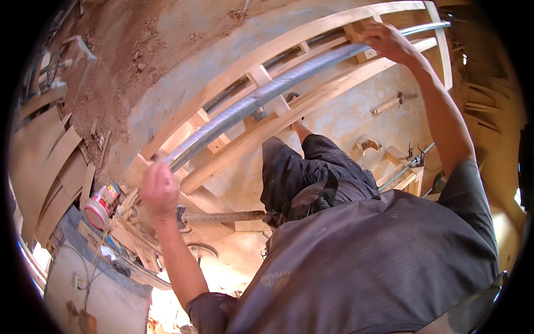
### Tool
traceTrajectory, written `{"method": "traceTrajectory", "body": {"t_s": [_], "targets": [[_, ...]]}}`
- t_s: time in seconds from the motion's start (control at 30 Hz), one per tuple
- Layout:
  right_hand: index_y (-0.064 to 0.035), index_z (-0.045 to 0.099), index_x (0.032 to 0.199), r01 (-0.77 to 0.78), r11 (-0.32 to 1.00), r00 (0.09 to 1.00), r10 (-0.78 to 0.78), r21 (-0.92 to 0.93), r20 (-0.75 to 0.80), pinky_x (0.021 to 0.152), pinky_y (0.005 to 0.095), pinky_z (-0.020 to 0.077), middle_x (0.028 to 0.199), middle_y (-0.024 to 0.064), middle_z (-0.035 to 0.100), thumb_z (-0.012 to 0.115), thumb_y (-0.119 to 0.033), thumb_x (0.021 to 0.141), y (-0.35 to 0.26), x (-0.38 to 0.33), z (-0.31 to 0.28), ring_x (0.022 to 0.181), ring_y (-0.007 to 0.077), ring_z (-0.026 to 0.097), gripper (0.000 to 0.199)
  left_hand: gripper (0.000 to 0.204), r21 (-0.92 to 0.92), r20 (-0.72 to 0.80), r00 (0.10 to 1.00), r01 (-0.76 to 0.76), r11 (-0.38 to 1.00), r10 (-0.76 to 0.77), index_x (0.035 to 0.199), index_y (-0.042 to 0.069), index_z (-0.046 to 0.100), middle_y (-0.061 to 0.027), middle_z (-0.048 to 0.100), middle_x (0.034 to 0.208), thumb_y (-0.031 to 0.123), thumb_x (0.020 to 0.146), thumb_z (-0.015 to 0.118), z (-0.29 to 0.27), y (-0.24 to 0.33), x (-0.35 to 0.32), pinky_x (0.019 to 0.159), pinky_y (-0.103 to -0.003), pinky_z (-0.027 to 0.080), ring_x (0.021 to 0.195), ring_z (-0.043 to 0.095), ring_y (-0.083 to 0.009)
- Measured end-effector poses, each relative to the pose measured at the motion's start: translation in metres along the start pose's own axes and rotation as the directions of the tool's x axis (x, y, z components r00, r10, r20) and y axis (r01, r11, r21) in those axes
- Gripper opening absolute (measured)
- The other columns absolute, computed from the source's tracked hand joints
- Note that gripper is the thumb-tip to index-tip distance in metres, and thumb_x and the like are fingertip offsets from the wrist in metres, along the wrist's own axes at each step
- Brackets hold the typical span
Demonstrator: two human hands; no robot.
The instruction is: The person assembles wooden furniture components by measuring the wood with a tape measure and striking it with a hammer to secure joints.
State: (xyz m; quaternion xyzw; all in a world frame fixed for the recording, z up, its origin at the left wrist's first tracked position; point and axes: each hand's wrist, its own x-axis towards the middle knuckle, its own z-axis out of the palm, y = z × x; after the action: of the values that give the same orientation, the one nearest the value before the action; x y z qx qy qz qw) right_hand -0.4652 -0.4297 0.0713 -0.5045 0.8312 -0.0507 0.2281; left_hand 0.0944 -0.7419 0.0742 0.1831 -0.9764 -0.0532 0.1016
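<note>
The metal bar (261,94), long, grey and ribbed, lay along the curved wooden frame (311,103) and ran from about eight o'clock up to two o'clock, gripped at both ends so it stayed seated between the rails. The left hand (158,189) had its fingers curled tight around the lower end, and the right hand (386,42) pressed fingers over the upper end against a wooden block. Off at nine o'clock a red-and-white can (102,205) lay among wood offcuts (50,167) on the floor.
</note>
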Motion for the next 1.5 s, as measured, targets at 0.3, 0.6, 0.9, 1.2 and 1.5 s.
{"method": "traceTrajectory", "body": {"t_s": [0.3,0.6,0.9,1.2,1.5], "targets": [[-0.0011,0.072,0.092,-0.088,0.994,0.985,0.078,0.06,0.156,0.085,0.0408,0.0514,0.093,0.013,0.068,0.063,-0.016,0.086,-0.021,-0.069,0.035,0.094,0.0313,0.065,0.018,0.015,-0.024,0.142,0.976,0.171,0.985,-0.166,0.098,0.006,0.068,-0.0055,0.067,0.103,0.001,0.084,0.066,0.049,0.032,-0.067,0.075,-0.034,0.056,0.091,0.067,-0.0255],[-0.0073,0.075,0.094,-0.102,0.995,0.987,0.098,0.021,0.128,0.084,0.0433,0.0522,0.097,0.0104,0.07,0.06,-0.017,0.086,-0.027,-0.057,0.068,0.097,0.0316,0.065,0.02,0.015,0.109,0.299,0.928,0.2,0.974,-0.224,0.1,0.007,0.068,-0.0074,0.069,0.111,0.004,0.088,0.061,0.063,0.005,-0.093,0.073,-0.037,0.059,0.095,0.069,-0.0268],[-0.0088,0.076,0.096,-0.1,0.995,0.987,0.103,-0.028,0.124,0.088,0.0435,0.0512,0.101,0.009,0.07,0.058,-0.016,0.089,-0.035,-0.05,0.071,0.1,0.0301,0.065,0.021,0.024,0.076,0.305,0.936,0.158,0.985,-0.173,0.109,0.009,0.066,-0.0079,0.068,0.109,0.003,0.088,0.056,0.064,0.005,-0.094,0.074,-0.038,0.058,0.094,0.069,-0.0279],[-0.0086,0.076,0.099,-0.126,0.988,0.988,0.133,-0.094,0.08,0.091,0.0433,0.0499,0.102,0.01,0.069,0.057,-0.014,0.089,-0.058,-0.041,0.074,0.103,0.0302,0.064,0.022,0.031,0.092,0.36,0.872,0.321,0.942,-0.332,0.112,0.013,0.067,-0.0064,0.067,0.108,0.002,0.087,0.053,0.053,-0.007,-0.103,0.074,-0.042,0.056,0.096,0.067,-0.0307],[-0.0051,0.075,0.095,-0.11,0.991,0.989,0.117,-0.076,0.088,0.09,0.0437,0.0488,0.097,0.012,0.067,0.056,-0.006,0.081,-0.067,-0.042,0.071,0.102,0.0316,0.062,0.024,0.033,0.042,0.331,0.869,0.377,0.925,-0.369,0.11,0.011,0.068,-0.01,0.068,0.106,-0.001,0.084,0.052,0.051,-0.005,-0.1,0.075,-0.045,0.054,0.096,0.066,-0.0341]]}}
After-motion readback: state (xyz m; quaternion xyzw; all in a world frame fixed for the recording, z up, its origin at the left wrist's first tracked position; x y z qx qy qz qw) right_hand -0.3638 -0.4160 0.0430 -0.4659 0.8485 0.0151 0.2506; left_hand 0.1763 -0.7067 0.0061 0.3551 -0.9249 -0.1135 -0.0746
